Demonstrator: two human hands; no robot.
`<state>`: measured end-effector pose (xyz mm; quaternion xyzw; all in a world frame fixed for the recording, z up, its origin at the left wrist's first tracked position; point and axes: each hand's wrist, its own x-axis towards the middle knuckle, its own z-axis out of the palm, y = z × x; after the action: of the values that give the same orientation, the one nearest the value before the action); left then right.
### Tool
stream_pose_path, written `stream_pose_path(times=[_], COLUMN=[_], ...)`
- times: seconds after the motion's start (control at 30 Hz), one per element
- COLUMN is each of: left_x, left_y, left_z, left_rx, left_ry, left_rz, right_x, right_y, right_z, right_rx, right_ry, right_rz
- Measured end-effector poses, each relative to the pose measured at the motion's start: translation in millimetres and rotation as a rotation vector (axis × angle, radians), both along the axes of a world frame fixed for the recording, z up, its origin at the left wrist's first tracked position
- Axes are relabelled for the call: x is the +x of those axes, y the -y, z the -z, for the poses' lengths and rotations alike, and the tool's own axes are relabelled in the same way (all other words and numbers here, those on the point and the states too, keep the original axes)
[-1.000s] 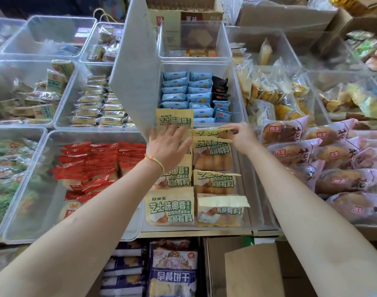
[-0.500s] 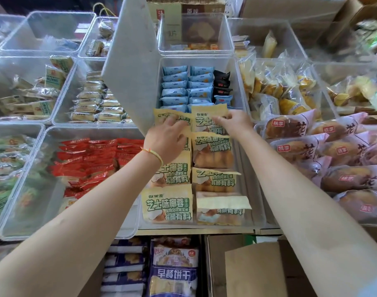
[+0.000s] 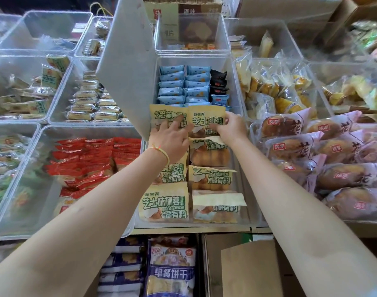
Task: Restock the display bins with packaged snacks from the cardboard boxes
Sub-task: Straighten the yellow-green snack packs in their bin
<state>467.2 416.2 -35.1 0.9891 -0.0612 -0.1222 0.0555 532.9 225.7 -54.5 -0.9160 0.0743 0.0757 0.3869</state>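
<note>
Up at the bin's (image 3: pixel 237 146) far end, right hand (image 3: pixel 232 128) pinches a yellow pack (image 3: pixel 205 118); left hand (image 3: pixel 170 137) lies flat alongside.

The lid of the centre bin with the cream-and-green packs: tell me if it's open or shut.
Open. The lid stands swung up at the bin's left side, and both the left hand and right hand reach inside to the packs.
</note>
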Motion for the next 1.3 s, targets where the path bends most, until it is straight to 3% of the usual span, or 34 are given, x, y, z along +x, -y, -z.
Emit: stream_pose_path(times=[0.2,0.33,0.43,0.7,0.8,1.0,1.17,1.3], left_x=[14,8,18,58,57,53,53,60], left_y=[2,-4,-17,-19,-17,-25,-24,-18], left_z=[3,-5,-9,-28,-32,-46,-42,-37], left_rx=[0.044,-0.275,-0.164,0.067,0.138,0.121,0.061,0.155], left_ry=[-0.025,0.303,0.463,0.054,-0.018,-0.060,-0.115,-0.198], left_rz=[-0.027,-0.145,-0.197,-0.145,-0.120,0.012,0.034,0.101], right_x=[-4,-3,-2,8,13,14,9,7], right_y=[22,19,11,10,9,7,7,8], right_z=[-12,-12,-11,-13,-15,-18,-21,-21], right_rx=[0.035,0.157,0.204,0.199,0.178,0.116,0.190,0.179], right_ry=[0.057,-0.109,-0.132,-0.160,-0.190,-0.183,-0.202,-0.193], right_rz=[0.075,0.000,0.037,0.058,0.071,0.070,0.025,-0.001])
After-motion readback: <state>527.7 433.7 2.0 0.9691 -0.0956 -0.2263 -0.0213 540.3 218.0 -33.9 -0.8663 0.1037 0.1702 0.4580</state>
